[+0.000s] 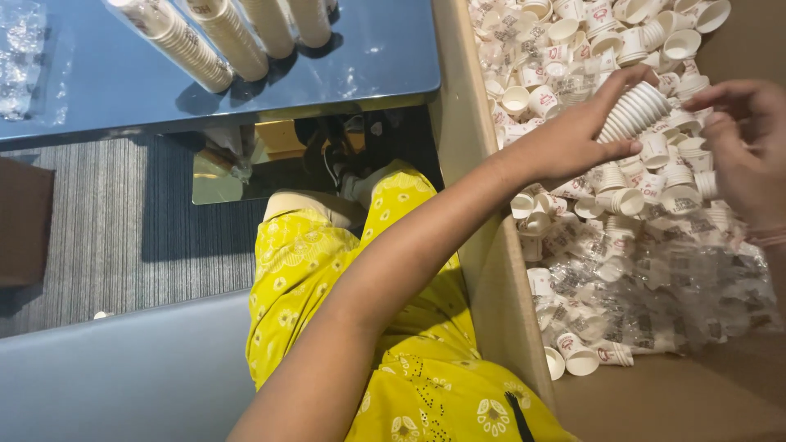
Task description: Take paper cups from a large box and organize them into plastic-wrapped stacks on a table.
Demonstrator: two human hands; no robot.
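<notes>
Yellow patterned garment (pixel 426 360) nearest the lens, over the lap, bare left forearm crossing above it toward upper right. Left hand (pixel 573 135) clamped on short nested stack of small white paper cups (pixel 634 110), thumb below, fingers above, stack tilted, held just above loose cups. Right hand (pixel 741 147) at right edge, fingers curled partway, apart from the stack; cannot tell whether closed on anything. Cardboard box (pixel 491 270) at right, holding heap of loose paper cups (pixel 606 41) and crumpled clear plastic wrap (pixel 655 303). Blue bench (pixel 98 82) at upper left carrying long sleeved cup stacks (pixel 176 41), lying side by side. Grey striped floor (pixel 90 229) below the bench
</notes>
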